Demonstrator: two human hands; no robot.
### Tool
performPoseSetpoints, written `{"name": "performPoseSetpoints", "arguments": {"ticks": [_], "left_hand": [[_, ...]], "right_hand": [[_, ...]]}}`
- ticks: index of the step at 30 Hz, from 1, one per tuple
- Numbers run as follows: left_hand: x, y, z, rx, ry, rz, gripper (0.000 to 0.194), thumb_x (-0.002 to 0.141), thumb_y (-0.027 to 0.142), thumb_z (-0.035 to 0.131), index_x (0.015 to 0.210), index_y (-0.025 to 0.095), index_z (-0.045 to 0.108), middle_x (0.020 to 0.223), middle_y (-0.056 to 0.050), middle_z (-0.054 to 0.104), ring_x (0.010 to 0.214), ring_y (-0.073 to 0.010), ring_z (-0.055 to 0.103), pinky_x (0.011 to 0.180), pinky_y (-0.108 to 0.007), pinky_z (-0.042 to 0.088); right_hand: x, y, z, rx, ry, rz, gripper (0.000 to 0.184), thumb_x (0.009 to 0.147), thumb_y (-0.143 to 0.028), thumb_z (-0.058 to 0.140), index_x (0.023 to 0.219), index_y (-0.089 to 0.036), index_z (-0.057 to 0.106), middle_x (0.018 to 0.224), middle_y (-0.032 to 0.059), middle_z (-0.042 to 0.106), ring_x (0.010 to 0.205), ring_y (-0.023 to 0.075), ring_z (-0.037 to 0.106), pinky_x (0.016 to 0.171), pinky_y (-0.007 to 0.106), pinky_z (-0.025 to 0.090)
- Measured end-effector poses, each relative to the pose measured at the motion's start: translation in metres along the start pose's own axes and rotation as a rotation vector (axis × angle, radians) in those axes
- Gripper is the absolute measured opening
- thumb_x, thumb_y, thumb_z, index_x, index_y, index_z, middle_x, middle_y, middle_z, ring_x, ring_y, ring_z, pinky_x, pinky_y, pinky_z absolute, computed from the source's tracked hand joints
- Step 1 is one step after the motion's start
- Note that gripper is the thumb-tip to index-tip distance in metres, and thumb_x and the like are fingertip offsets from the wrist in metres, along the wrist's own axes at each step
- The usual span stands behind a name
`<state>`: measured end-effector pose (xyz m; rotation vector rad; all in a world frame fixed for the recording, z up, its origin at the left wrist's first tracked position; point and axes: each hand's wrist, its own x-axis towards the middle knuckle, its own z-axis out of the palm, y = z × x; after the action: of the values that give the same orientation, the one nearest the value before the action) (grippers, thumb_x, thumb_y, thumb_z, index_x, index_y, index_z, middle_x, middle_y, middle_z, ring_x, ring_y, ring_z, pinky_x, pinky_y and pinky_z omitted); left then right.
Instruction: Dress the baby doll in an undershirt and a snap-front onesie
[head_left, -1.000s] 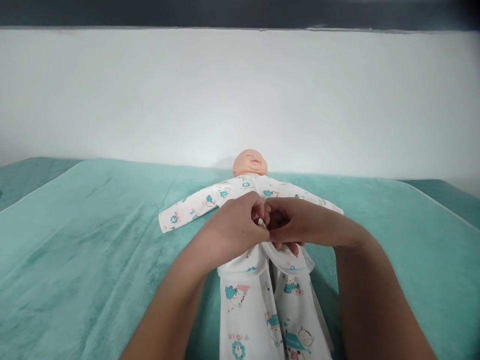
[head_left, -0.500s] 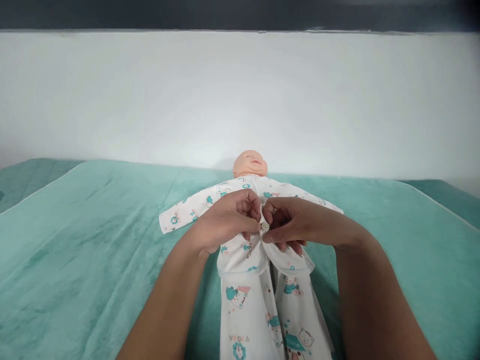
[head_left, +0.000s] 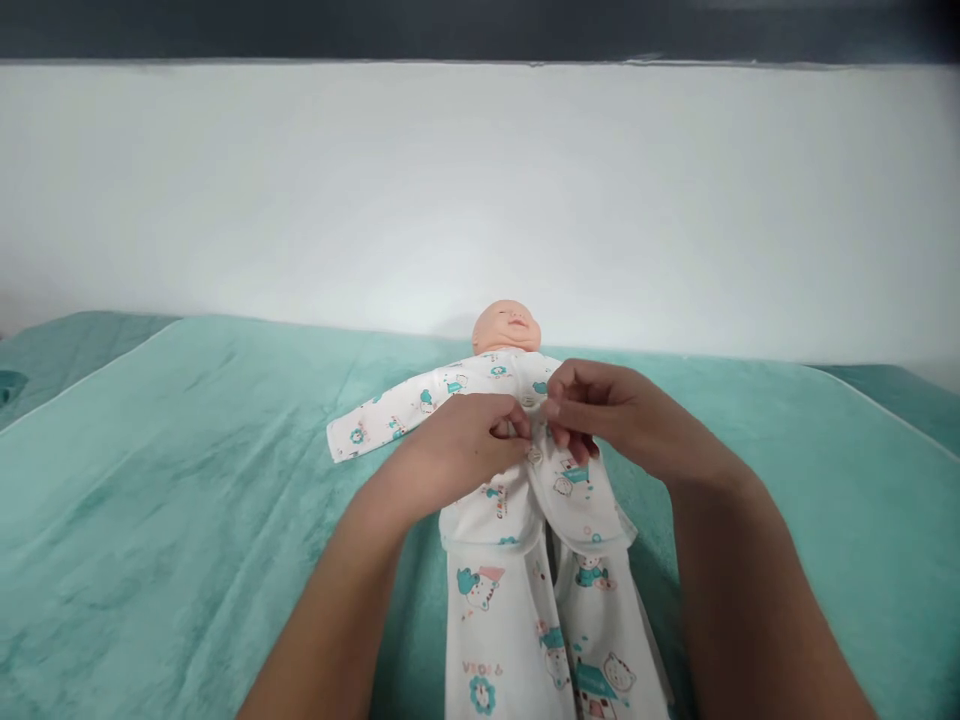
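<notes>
A baby doll (head_left: 507, 326) lies on its back in a white printed shirt (head_left: 577, 500) and matching trousers (head_left: 480, 620). My left hand (head_left: 472, 445) rests on the chest, thumb and finger pinched on the shirt's front edge. Just right of those fingertips is a round button (head_left: 535, 455), and another button (head_left: 529, 402) shows higher up the front. My right hand (head_left: 607, 412) is by the upper button, with thumb and forefinger pressed together; whether cloth is between them is hidden. The shirt's right-hand sleeve is mostly covered by my right hand.
A teal plush blanket (head_left: 187, 480) spreads under the doll and to both sides. Behind the doll's head rises a white wall (head_left: 480, 200), with a dark band (head_left: 480, 30) along the top.
My right hand has moved up and slightly right, away from the lower button toward the upper one. My left hand stays near the lower button, its fingers shifted slightly right.
</notes>
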<state>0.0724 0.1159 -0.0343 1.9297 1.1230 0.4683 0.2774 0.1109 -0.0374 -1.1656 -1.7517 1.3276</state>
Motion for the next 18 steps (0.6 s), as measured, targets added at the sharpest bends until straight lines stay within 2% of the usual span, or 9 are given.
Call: {"name": "performPoseSetpoints", "arguments": {"ticks": [4,6,8,10,12,14,18], "left_hand": [[0.002,-0.005,-0.001,0.188,0.125,-0.027,0.021,0.083,0.033,0.05,0.068,0.021,0.057,0.064,0.003,0.057,0.058,-0.012,0.049,0.05,-0.026,0.032],[0.007,-0.013,-0.002,0.29,0.299,-0.069,0.016,0.085,0.026,0.046,0.078,0.022,0.059,0.078,0.001,0.063,0.068,-0.015,0.056,0.057,-0.028,0.04],[0.014,-0.026,-0.002,0.466,0.467,-0.096,0.026,0.083,0.013,0.042,0.097,0.023,0.061,0.1,-0.003,0.065,0.092,-0.0205,0.059,0.073,-0.032,0.046],[0.021,-0.042,-0.001,0.635,0.511,-0.121,0.046,0.079,0.005,0.04,0.118,0.024,0.055,0.121,-0.007,0.059,0.113,-0.0255,0.053,0.087,-0.039,0.045],[0.027,-0.06,0.001,0.729,0.446,-0.155,0.056,0.08,0.005,0.04,0.132,0.026,0.046,0.132,-0.009,0.053,0.121,-0.0281,0.049,0.095,-0.045,0.042],[0.032,-0.076,0.002,0.777,0.412,-0.201,0.059,0.082,0.008,0.041,0.138,0.028,0.04,0.133,-0.009,0.053,0.12,-0.0292,0.05,0.098,-0.049,0.039],[0.032,-0.093,0.0,0.84,0.452,-0.274,0.05,0.083,0.013,0.044,0.131,0.028,0.046,0.119,-0.009,0.061,0.113,-0.0291,0.053,0.095,-0.047,0.039]], "right_hand": [[0.009,0.011,0.002,-0.015,0.395,-0.135,0.023,0.086,-0.043,0.062,0.078,-0.022,0.057,0.073,0.0002,0.065,0.065,0.014,0.061,0.063,0.029,0.049],[0.017,0.022,0.001,-0.114,0.587,-0.145,0.02,0.086,-0.042,0.06,0.084,-0.023,0.061,0.088,0.003,0.069,0.082,0.0187,0.064,0.075,0.034,0.05],[0.026,0.037,-0.002,-0.265,0.708,-0.131,0.023,0.087,-0.043,0.058,0.099,-0.025,0.064,0.11,0.0055,0.068,0.101,0.0234,0.062,0.087,0.04,0.048],[0.034,0.05,-0.003,-0.382,0.695,-0.113,0.034,0.088,-0.044,0.054,0.116,-0.025,0.061,0.126,0.0074,0.062,0.112,0.0258,0.058,0.095,0.043,0.044],[0.04,0.061,-0.003,-0.404,0.58,-0.116,0.039,0.091,-0.045,0.047,0.121,-0.024,0.06,0.129,0.0077,0.061,0.115,0.0252,0.056,0.099,0.041,0.041],[0.044,0.068,-0.003,-0.389,0.514,-0.105,0.039,0.094,-0.046,0.04,0.115,-0.023,0.064,0.123,0.0067,0.065,0.112,0.0241,0.058,0.097,0.038,0.041],[0.045,0.079,-0.011,-0.497,0.614,0.055,0.041,0.094,-0.045,0.035,0.105,-0.021,0.067,0.113,0.0085,0.069,0.104,0.0261,0.06,0.09,0.037,0.042]]}}
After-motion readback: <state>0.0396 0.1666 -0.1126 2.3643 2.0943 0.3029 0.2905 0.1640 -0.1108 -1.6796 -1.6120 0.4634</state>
